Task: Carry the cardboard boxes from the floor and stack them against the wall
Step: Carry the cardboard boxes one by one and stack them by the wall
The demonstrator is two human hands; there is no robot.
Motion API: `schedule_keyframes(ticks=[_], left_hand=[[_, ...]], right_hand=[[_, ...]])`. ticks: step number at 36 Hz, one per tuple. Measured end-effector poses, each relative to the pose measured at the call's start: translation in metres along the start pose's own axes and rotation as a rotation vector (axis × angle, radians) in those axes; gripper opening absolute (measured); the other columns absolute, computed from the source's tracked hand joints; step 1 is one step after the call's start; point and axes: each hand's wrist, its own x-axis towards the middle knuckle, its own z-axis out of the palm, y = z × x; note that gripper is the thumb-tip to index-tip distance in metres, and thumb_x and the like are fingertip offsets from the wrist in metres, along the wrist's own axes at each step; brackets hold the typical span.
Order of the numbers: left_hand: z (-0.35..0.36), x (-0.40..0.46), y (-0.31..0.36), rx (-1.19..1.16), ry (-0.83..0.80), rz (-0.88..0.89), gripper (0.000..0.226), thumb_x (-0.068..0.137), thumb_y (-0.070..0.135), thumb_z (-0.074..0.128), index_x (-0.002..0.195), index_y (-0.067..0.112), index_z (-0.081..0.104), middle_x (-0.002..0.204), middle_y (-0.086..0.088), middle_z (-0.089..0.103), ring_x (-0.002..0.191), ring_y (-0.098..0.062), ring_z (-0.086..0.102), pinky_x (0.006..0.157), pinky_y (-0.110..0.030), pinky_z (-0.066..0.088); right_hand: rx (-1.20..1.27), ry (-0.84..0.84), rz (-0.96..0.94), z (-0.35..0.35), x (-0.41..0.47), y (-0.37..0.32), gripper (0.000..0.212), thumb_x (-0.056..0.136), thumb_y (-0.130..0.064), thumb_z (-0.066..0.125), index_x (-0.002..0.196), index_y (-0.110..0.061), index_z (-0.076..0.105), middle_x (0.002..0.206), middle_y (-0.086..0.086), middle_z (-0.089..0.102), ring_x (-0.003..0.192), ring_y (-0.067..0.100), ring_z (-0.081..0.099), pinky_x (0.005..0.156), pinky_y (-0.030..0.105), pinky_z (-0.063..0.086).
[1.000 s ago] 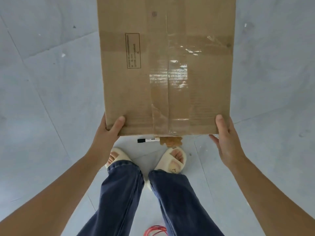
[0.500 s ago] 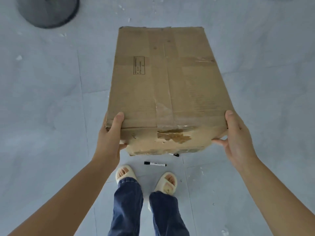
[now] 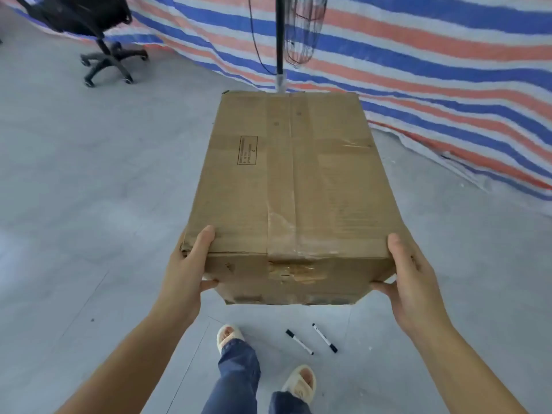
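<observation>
We hold one cardboard box (image 3: 294, 192) in the air in front of us, clear of the grey tiled floor (image 3: 89, 204), with its long axis running from near to far. Our left hand (image 3: 186, 270) grips the near left corner: the thumb lies flat on the top face and the fingers curl under the bottom edge. Our right hand (image 3: 410, 279) grips the near right corner in the same way, thumb on top and fingers wrapped beneath. The top face carries a strip of clear tape along the centre seam and a small printed rectangular label (image 3: 247, 150) on its left half. The near end face shows torn tape and scuffed cardboard. On the floor below the near edge of the box lie two black-and-white markers (image 3: 312, 342), side by side and close to each other but not touching. Our feet, in pale sandals (image 3: 300, 382) and blue jeans, stand just to the near left of the markers. Beyond the far end of the box stands a pedestal fan (image 3: 279, 40), its pole rising behind the box edge. A striped red, white and blue tarpaulin (image 3: 433, 70) covers the far and right side of the scene. A black office chair (image 3: 98, 34) stands at the far left.
</observation>
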Motion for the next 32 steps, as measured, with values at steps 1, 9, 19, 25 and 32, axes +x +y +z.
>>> schedule_keyframes(ticks=[1, 9, 19, 25, 32], left_hand=[[-0.014, -0.007, 0.004, -0.032, 0.036, 0.004, 0.025, 0.094, 0.035, 0.055, 0.118, 0.028, 0.056, 0.103, 0.015, 0.063, 0.099, -0.006, 0.059, 0.086, -0.048, 0.052], [-0.127, -0.034, 0.024, -0.238, 0.282, 0.050, 0.021, 0.094, 0.036, 0.055, 0.114, 0.029, 0.057, 0.103, 0.015, 0.063, 0.095, -0.004, 0.059, 0.085, -0.045, 0.051], [-0.269, 0.002, 0.056, -0.379, 0.448, 0.058, 0.022, 0.093, 0.038, 0.055, 0.113, 0.028, 0.054, 0.101, 0.016, 0.060, 0.091, -0.004, 0.058, 0.089, -0.049, 0.051], [-0.352, 0.028, 0.078, -0.452, 0.528, 0.074, 0.018, 0.093, 0.035, 0.056, 0.109, 0.027, 0.056, 0.098, 0.015, 0.062, 0.089, -0.004, 0.059, 0.087, -0.047, 0.052], [-0.425, 0.064, 0.104, -0.513, 0.635, 0.101, 0.010, 0.092, 0.033, 0.058, 0.100, 0.028, 0.060, 0.095, 0.012, 0.064, 0.082, -0.005, 0.060, 0.083, -0.048, 0.053]], right_hand=[[-0.019, -0.028, -0.018, 0.012, -0.005, -0.006, 0.033, 0.097, -0.030, 0.048, 0.129, -0.027, 0.056, 0.084, -0.031, 0.068, 0.076, -0.013, 0.063, 0.084, 0.043, 0.051], [-0.099, -0.272, -0.055, 0.127, -0.042, -0.030, 0.028, 0.096, -0.033, 0.050, 0.122, -0.028, 0.059, 0.088, -0.026, 0.069, 0.092, -0.001, 0.064, 0.087, 0.042, 0.051], [-0.191, -0.440, -0.067, 0.306, -0.075, -0.032, 0.020, 0.094, -0.036, 0.052, 0.114, -0.035, 0.058, 0.102, -0.021, 0.063, 0.096, 0.002, 0.058, 0.099, 0.051, 0.047], [-0.229, -0.528, -0.104, 0.411, -0.097, -0.028, 0.017, 0.095, -0.037, 0.051, 0.112, -0.036, 0.055, 0.099, -0.024, 0.058, 0.093, 0.002, 0.055, 0.100, 0.050, 0.046], [-0.276, -0.650, -0.106, 0.514, -0.108, -0.029, 0.013, 0.095, -0.037, 0.051, 0.105, -0.035, 0.060, 0.097, -0.021, 0.060, 0.091, 0.004, 0.056, 0.093, 0.045, 0.048]])
